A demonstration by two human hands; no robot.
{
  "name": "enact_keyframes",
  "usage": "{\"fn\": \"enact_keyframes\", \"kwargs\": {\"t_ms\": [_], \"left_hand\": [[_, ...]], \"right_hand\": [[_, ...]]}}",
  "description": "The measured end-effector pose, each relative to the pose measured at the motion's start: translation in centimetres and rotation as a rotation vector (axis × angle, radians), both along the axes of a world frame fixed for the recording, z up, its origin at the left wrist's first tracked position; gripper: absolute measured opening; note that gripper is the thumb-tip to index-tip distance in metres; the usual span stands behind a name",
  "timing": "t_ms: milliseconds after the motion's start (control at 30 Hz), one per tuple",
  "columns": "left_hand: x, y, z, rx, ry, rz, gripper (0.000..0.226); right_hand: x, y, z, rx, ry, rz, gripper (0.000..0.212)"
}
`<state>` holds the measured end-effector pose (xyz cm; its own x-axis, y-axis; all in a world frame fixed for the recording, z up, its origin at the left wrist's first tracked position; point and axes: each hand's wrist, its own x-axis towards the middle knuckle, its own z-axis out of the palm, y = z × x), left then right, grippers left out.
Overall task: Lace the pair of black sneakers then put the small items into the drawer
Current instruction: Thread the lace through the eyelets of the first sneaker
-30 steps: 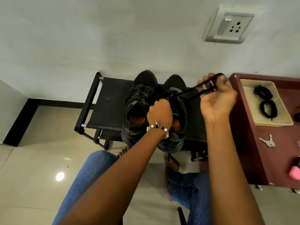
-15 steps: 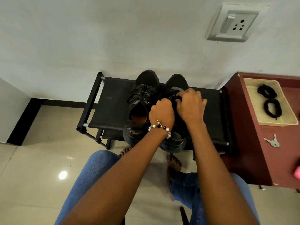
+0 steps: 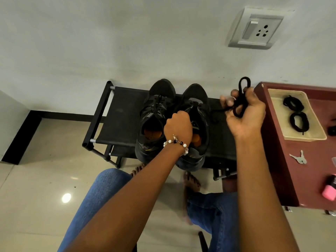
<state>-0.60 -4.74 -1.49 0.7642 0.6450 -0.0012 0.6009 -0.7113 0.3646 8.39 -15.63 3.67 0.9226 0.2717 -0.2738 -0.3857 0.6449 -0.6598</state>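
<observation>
Two hands: left hand fisted on the right sneaker; right hand pinches a shoelace near the cabinet's edge.

Rack bare left of sneakers (cabinet crowds right)

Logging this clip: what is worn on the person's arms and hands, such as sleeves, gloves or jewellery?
Both forearms are bare, with no sleeves or gloves in view. The left hand has a beaded bracelet at the wrist: white pearl-like beads, a few black beads and a small gold-coloured clasp. The right hand and its wrist show no jewellery or watch. Blue jeans cover the legs below.
</observation>
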Motion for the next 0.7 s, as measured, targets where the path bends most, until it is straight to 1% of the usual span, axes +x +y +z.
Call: {"fn": "enact_keyframes", "kwargs": {"t_ms": [100, 167, 233, 300, 333, 367, 400, 467, 533, 567, 633, 700], "left_hand": [[0.1, -0.1, 0.0, 0.008, -0.005, 0.000, 0.018], [0.1, 0.0, 0.1, 0.005, -0.001, 0.003, 0.018], [0.0, 0.0, 0.1, -0.009, 0.000, 0.005, 0.019], [0.0, 0.0, 0.3, -0.034, 0.005, -0.002, 0.019], [-0.1, 0.1, 0.4, -0.055, 0.014, -0.008, 0.019], [-0.1, 0.2, 0.6, -0.085, 0.026, -0.017, 0.019], [-0.1, 0.5, 0.9, -0.137, 0.044, -0.027, 0.021], [0.1, 1.2, 1.6, -0.276, 0.096, -0.052, 0.024], [0.4, 2.3, 2.5, -0.389, 0.124, -0.073, 0.029], [0.7, 2.9, 3.0, -0.408, 0.094, -0.071, 0.031], [1.9, 3.7, 4.0, -0.372, -0.060, -0.054, 0.026], [3.2, 4.0, 4.9, -0.312, -0.219, -0.057, 0.019]], "right_hand": [[0.7, -0.5, -0.8, -0.527, -0.108, -0.077, 0.012], [1.1, -0.4, -2.0, -0.931, -0.153, -0.058, 0.011], [1.0, -0.2, -2.9, -1.272, -0.241, 0.089, 0.013], [0.6, 0.2, -3.1, -1.556, -0.342, 0.287, 0.026], [0.2, 0.6, -2.8, -1.666, -0.395, 0.345, 0.034], [-0.1, 1.0, -2.3, -1.724, -0.457, 0.357, 0.039], [-0.5, 1.4, -1.6, -1.734, -0.528, 0.331, 0.040], [-1.0, 2.1, -0.6, -1.730, -0.646, 0.283, 0.033], [-1.1, 2.4, -0.1, -1.759, -0.706, 0.379, 0.030], [-1.0, 2.4, -0.1, -1.727, -0.691, 0.468, 0.033], [-1.2, 2.4, -0.4, -1.647, -0.574, 0.651, 0.041], [-1.9, 2.3, -0.9, -1.709, -0.540, 0.728, 0.047]]}}
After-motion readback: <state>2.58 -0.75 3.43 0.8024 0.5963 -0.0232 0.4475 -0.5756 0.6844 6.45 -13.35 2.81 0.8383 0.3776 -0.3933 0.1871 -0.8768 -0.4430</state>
